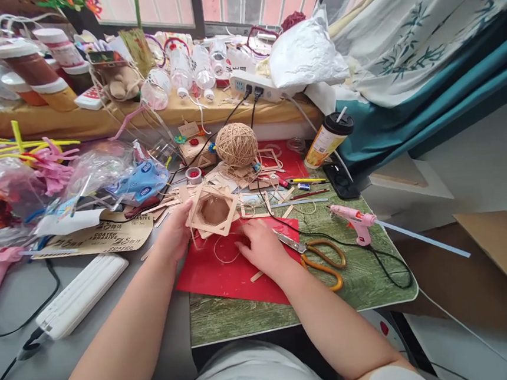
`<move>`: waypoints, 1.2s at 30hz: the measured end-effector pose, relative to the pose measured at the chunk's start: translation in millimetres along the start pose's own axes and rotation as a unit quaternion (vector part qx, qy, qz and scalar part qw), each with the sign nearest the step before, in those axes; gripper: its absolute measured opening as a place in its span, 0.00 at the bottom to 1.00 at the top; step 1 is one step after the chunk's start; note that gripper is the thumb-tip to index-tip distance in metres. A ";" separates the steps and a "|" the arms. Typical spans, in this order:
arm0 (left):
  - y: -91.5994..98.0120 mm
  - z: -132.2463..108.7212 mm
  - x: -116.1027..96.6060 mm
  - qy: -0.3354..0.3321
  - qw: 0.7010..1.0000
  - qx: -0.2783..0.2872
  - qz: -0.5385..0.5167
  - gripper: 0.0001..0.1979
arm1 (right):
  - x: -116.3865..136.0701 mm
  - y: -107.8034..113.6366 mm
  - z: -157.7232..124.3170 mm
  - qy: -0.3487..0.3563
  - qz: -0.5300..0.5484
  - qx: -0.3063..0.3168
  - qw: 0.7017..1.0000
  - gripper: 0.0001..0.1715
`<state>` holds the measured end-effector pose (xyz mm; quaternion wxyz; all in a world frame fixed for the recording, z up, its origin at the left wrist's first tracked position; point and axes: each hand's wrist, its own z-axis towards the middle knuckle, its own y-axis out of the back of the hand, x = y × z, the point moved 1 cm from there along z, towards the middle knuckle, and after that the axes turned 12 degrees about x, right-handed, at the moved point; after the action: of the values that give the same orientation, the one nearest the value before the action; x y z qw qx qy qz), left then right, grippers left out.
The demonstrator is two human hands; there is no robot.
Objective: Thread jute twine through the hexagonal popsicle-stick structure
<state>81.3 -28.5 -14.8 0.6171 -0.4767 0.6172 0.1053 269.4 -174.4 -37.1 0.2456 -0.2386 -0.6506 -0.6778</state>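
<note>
My left hand (175,232) grips a hollow holder (213,210) built of stacked wooden craft sticks, its many-sided opening tilted toward me. Its fingertips are partly hidden behind the holder. Just right of it, my right hand (261,245) is over a red sheet (230,281), thumb and fingers apart, with the fingertips close to the holder's lower edge; whether they touch it I cannot tell. A thin loop of twine (218,253) lies on the sheet below the holder. Scissors (326,261) with orange handles rest beside my right wrist.
Behind the holder sit a twine ball (236,144) and loose craft sticks (259,204). A pink glue gun (357,222) with its cable lies at the right, near a lidded drink cup (329,139). At left are a white power strip (82,293) and sandpaper (106,233).
</note>
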 end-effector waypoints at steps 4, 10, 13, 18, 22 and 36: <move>2.5 0.5 -1.4 0.002 1.000 -0.017 0.003 0.30 | -6.8 -2.0 0.6 -0.013 -0.010 0.008 1.000 0.09; 2.6 2.2 -2.6 -0.014 1.000 -0.010 0.012 0.30 | -8.6 3.7 1.8 -0.007 -0.010 0.000 1.000 0.10; 2.6 2.6 -3.6 -0.023 1.000 -0.015 -0.001 0.28 | -2.4 8.5 -0.5 0.008 0.011 -0.034 0.999 0.08; 2.4 1.2 -10.0 -0.033 0.999 -0.006 -0.013 0.27 | 23.5 44.3 -24.2 0.077 0.342 -0.233 0.907 0.03; 0.4 -0.9 -13.8 -0.023 0.999 -0.006 -0.030 0.26 | 54.8 114.3 -67.7 0.129 0.508 -0.339 0.781 0.04; -5.6 -15.6 -11.8 0.071 0.996 0.045 -0.023 0.28 | 41.3 141.8 -136.5 0.109 0.458 -0.430 0.770 0.04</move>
<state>72.4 -37.3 1.3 0.5952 -0.4687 0.6521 0.0289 328.6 -316.4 92.6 0.4678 -0.5136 -0.0737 -0.7155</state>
